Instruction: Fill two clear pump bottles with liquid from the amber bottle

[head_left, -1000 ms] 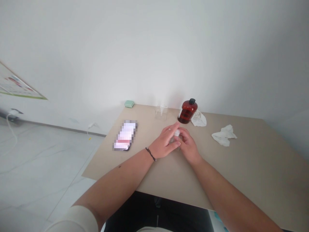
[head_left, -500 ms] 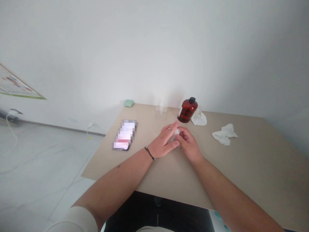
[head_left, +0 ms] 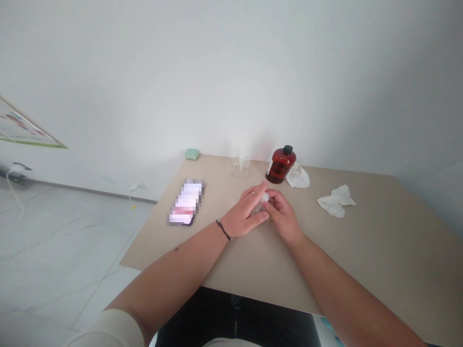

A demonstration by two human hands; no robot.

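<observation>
Barely shifted, two hands [head_left: 241,216] [head_left: 285,219] clasp one clear container [head_left: 265,198] near one red bottle [head_left: 280,166].

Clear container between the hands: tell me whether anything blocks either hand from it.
Nothing visible does: the right hand holds the clear container, and the left hand lies alongside it. The dark red bottle stands beyond them, nearer the wall.

Single head-worn view, forward and down over the table [head_left: 379,231] toward the wall [head_left: 231,82]
</observation>
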